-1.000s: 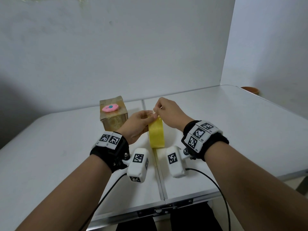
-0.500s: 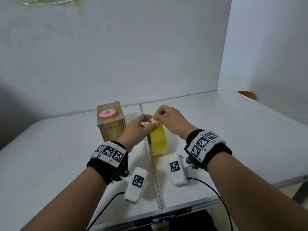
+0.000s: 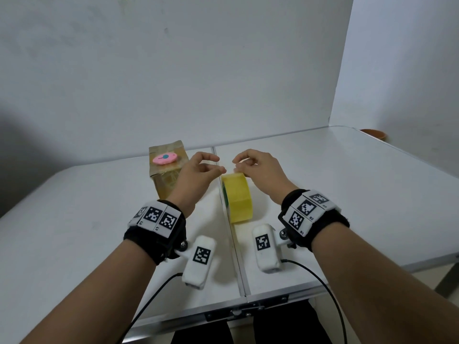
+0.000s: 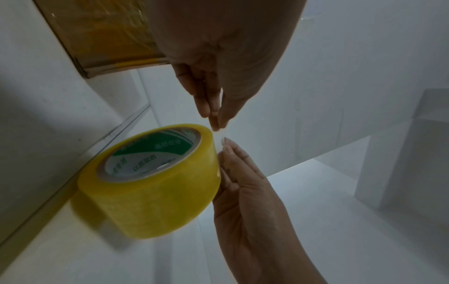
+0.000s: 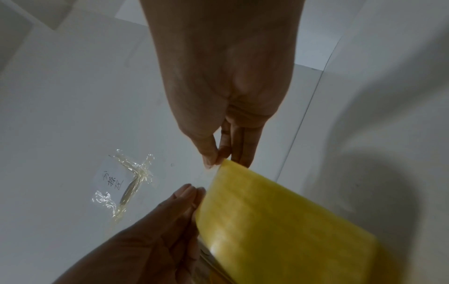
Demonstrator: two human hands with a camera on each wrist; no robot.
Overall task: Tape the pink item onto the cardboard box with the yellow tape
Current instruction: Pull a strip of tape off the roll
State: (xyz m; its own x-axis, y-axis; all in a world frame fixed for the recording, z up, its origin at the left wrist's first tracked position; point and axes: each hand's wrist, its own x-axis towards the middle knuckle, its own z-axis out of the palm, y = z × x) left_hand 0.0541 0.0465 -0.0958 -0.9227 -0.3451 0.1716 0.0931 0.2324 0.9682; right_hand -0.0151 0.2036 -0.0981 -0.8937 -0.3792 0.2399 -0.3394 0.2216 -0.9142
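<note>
The yellow tape roll [image 3: 238, 199] stands on edge at the table's middle seam. My right hand [image 3: 255, 167] holds its top rim between thumb and fingertips [image 5: 211, 161]. My left hand [image 3: 198, 170] hovers just left of the roll's top, thumb and fingertips [image 4: 216, 123] pinched together on what looks like a thin clear loose tape end. The pink item [image 3: 164, 158], an oval with a blue dot, lies on top of the cardboard box [image 3: 169, 184], behind and left of my left hand. The box [image 4: 97, 38] carries glossy tape wraps.
The white folding table [image 3: 74, 219] has a seam [image 3: 231, 244] running front to back under the roll. An orange bowl [image 3: 373, 133] sits at the far right edge. A taped paper note [image 5: 121, 182] shows in the right wrist view. White walls close the back and right.
Both hands were bunched together on the roll's top. Now they stand slightly apart, the left drawn off to the left. The roll still stands upright.
</note>
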